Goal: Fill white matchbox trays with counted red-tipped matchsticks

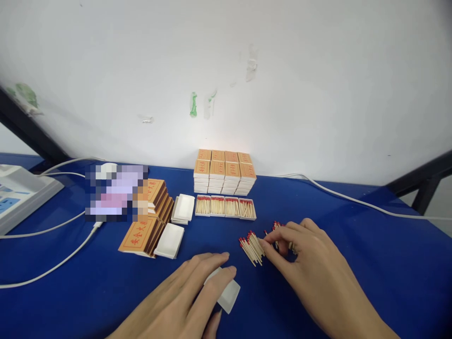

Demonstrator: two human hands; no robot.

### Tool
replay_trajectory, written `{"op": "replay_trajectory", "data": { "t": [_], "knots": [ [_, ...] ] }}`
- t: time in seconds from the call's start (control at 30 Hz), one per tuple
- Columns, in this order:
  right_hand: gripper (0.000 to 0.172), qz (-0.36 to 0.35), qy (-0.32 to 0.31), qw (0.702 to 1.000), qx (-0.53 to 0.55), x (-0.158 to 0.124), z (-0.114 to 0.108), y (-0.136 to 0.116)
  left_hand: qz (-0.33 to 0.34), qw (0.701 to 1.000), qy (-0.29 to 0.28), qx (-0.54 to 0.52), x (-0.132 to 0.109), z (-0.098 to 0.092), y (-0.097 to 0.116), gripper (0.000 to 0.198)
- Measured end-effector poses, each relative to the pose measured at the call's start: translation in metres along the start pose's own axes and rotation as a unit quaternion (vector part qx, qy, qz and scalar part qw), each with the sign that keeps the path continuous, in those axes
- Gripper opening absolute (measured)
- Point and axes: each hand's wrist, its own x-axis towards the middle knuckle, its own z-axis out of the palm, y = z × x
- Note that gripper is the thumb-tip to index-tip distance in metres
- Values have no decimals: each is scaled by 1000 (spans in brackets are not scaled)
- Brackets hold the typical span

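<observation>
Head view (the only view), looking down on a work surface:

- Left hand: palm down, fingers stretched almost flat and lying on an empty white tray. The hand is not curled around the tray, whose far corner shows beyond the fingertips.
- Right hand: thumb and forefinger drawn together in a pinch on the bare wooden ends of a bundle of matches. The other fingers are bent loosely over the cloth.
- Bundle of matches: lies on the blue cloth near the middle of the table, red heads pointing up and left. It is just right of the white tray and apart from it.
- Loose matches: a second small heap, partly hidden behind the right hand's fingers.
- Filled trays: four in a row, side by side, beyond the bundle, matches packed with their heads to the far side.
- Closed matchboxes: a stacked block with orange tops, directly behind the filled trays, near the white wall.
- Spare white trays: two small piles left of the filled row.
- Orange sleeves: flat stacks just left of the spare trays.
- White cable: runs across the cloth at far left.
</observation>
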Motion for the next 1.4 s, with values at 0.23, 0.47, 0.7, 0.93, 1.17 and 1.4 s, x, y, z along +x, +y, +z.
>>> {"op": "replay_trajectory", "data": {
  "t": [0.23,0.47,0.7,0.93,1.17,1.4],
  "knots": [
    [34,-14,52,997,-48,1,-2,7,-15,999,-27,-8,-3,-4,3,57],
    [36,-38,74,992,-97,-2,-1,8,-18,999,-28,-12,-6,-2,0,55],
    [32,-24,29,998,-59,-2,2,1,-11,1000,-18,-20,-2,2,-1,57],
    [28,-10,35,999,-28,0,-1,1,-12,999,-31,-18,-6,0,0,57],
    [26,-36,75,993,-86,-2,0,11,5,1000,3,-10,1,0,0,50],
    [31,-42,89,989,-113,-3,0,12,9,1000,5,-7,1,0,1,50]
  ]
}}
